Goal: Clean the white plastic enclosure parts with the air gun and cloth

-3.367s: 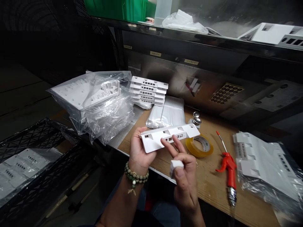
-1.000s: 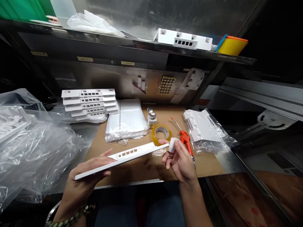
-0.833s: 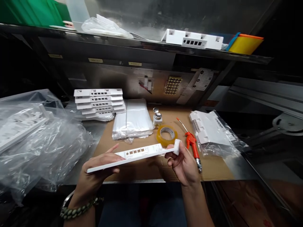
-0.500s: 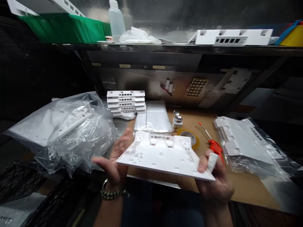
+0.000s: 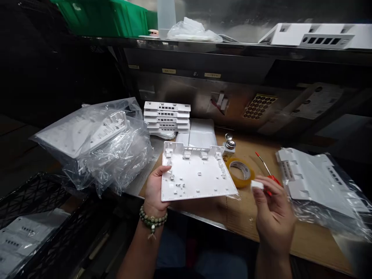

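My left hand (image 5: 157, 186) grips the left edge of a white plastic housing panel (image 5: 200, 174), thumb on top. The panel's inner side, with clips and small posts, faces up. To its right, my right hand (image 5: 274, 211) is apart from the panel and pinches a small folded white cloth or pad (image 5: 257, 185) between thumb and fingers. Behind the right fingers lies a red-handled tool (image 5: 273, 180) with a thin metal shaft, partly hidden. A roll of yellowish tape (image 5: 252, 176) lies between the panel and my right hand.
A stack of white panels (image 5: 167, 118) stands at the back beside clear bags (image 5: 200, 130). Bagged panels (image 5: 87, 135) lie left, another bagged panel (image 5: 319, 174) right. A metal-capped bottle (image 5: 229, 149) stands behind the tape. A shelf (image 5: 203, 45) overhangs; a black crate (image 5: 35, 190) sits lower left.
My left hand, open before, has taken hold of the panel's left edge. My right hand has let go of the panel and moved away, keeping the white pad. The view has shifted.
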A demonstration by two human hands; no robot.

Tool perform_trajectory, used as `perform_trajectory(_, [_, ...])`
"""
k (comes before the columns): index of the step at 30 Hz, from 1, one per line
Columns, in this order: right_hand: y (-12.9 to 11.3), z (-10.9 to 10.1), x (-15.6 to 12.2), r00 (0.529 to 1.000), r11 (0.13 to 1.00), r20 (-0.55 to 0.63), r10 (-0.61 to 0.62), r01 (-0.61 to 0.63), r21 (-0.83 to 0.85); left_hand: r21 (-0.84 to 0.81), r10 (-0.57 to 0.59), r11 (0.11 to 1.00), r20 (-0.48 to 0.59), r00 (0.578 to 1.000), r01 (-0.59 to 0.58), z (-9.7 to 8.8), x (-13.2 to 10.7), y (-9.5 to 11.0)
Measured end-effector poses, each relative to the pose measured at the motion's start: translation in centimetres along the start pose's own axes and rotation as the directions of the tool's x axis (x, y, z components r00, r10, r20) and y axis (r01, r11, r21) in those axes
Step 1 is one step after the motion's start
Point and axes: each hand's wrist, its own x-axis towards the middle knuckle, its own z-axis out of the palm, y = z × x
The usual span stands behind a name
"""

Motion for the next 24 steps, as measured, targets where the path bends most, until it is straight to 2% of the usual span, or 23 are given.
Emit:
perform_trajectory(2, [-2.2, 1.5, -1.2, 0.983, 0.998, 0.173, -0.059, 0.056, 0.021, 0.026, 0.058, 0.998, 0.014, 0.998, -0.059, 1.1, -0.2, -0.8])
perform_trajectory(4, [-4.7, 3.4, -2.5, 0.916, 0.990, 0.377, -0.139, 0.114, 0.086, 0.060, 0.160, 0.985, 0.028, 0.987, -0.161, 2.2, -0.4, -1.8])
perform_trajectory(6, [-6.7, 5.0, -3.6, 0.844, 0.968, 0.474, -0.250, 0.209, 0.140, 0.078, 0.248, 0.965, 0.038, 0.968, -0.250, 3.0, -0.7, -2.7])
perform_trajectory(9, [-8.1, 6.2, -4.1, 0.797, 0.938, 0.496, -0.346, 0.305, 0.164, 0.086, 0.258, 0.961, 0.072, 0.963, -0.264, 3.3, -0.9, -3.7])
perform_trajectory(14, [-7.8, 5.3, -3.7, 0.738, 0.930, 0.576, -0.352, 0.348, 0.122, 0.100, 0.246, 0.961, 0.112, 0.963, -0.257, 2.4, -0.8, -3.6])
perform_trajectory(19, [-7.8, 5.4, -3.9, 0.788, 0.934, 0.510, -0.346, 0.341, 0.107, 0.102, 0.351, 0.927, 0.099, 0.931, -0.361, 2.4, -0.9, -4.0])
perform_trajectory(24, [-7.7, 5.0, -4.2, 0.762, 0.939, 0.556, -0.331, 0.325, 0.114, 0.128, 0.343, 0.928, 0.069, 0.937, -0.349, 2.5, -1.2, -3.9])
